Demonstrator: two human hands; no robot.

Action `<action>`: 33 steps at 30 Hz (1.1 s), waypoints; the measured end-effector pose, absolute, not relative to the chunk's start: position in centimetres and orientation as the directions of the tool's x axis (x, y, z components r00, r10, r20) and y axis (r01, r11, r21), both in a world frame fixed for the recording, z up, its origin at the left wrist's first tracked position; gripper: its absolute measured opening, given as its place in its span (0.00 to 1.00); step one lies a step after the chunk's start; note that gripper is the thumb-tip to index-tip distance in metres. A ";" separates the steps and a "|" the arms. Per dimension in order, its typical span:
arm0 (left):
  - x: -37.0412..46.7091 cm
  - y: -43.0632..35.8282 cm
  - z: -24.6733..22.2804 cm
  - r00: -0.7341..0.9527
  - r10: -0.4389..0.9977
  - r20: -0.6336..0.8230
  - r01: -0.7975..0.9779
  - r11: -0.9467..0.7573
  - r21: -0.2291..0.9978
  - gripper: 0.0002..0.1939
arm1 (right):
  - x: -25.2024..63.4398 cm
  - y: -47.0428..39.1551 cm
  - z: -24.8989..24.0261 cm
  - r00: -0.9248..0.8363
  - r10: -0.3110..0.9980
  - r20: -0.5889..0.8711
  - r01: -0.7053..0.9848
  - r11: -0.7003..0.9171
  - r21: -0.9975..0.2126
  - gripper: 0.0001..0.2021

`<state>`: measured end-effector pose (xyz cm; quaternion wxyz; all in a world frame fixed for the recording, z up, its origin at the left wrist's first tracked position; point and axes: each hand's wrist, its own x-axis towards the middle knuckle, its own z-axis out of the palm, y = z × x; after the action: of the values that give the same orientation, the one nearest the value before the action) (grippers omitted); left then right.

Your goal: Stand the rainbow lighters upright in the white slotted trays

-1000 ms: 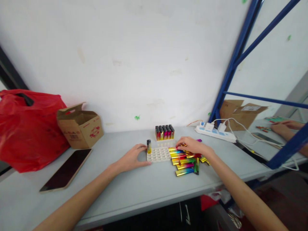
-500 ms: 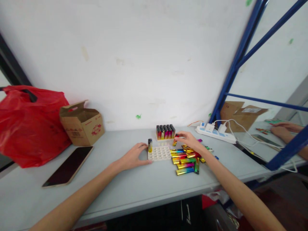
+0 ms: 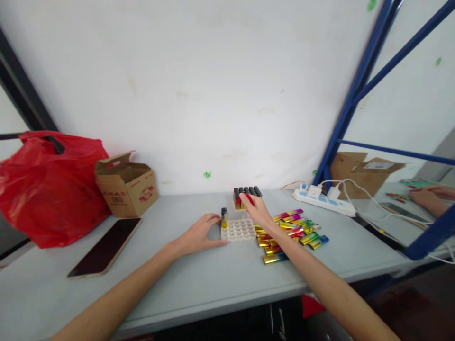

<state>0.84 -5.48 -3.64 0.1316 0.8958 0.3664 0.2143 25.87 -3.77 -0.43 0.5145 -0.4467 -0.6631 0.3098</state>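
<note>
Although the right hand (image 3: 259,213) hides most of it, the red lighter (image 3: 250,199) shows at the far side of the white tray (image 3: 241,230), its end clamped between the fingers and overlapping the packed lighters (image 3: 248,190) in view. This lighter should be light and stiff, its shiny body likely slippery, so the flat sides around mid-length seem the surest hold. At the tray's left end, the left hand (image 3: 199,235) has its thumb and fingers spread apart beside the upright lighters (image 3: 224,218); whether they press on the tray I cannot tell. The tray looks light and apt to slide, best held by its rim. Loose lighters (image 3: 273,258) lie just beside its right edge, crowding that side. The worktop (image 3: 170,289) gives room in front of the tray and leftward to the phone (image 3: 105,247); the wall (image 3: 213,94) bounds the back, and the power strip (image 3: 323,203) narrows the right.
</note>
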 end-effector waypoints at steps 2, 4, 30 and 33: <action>0.9 -5.4 -3.6 0.638 0.714 0.289 0.601 -0.696 0.393 0.34 | 25.6 -3.9 -1.4 -0.048 0.888 0.456 0.389 0.437 -0.811 0.27; 0.9 -5.5 -3.6 0.633 0.715 0.297 0.601 -0.695 0.393 0.33 | 25.5 -4.2 -2.1 -0.033 0.889 0.456 0.450 0.421 -0.787 0.27; 1.2 -5.6 -3.5 0.637 0.707 0.306 0.566 -0.699 0.438 0.34 | 24.6 -6.5 -1.9 -0.497 0.769 0.402 0.457 0.626 -0.632 0.21; 1.1 -5.6 -3.6 0.640 0.701 0.313 0.561 -0.705 0.433 0.33 | 24.5 -6.2 -2.2 -0.528 0.749 0.399 0.493 0.653 -0.574 0.19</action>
<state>1.15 -5.62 -3.60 0.1497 0.8931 0.3534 0.2346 24.55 -6.22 -2.21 0.3201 -0.3651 -0.8510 0.1999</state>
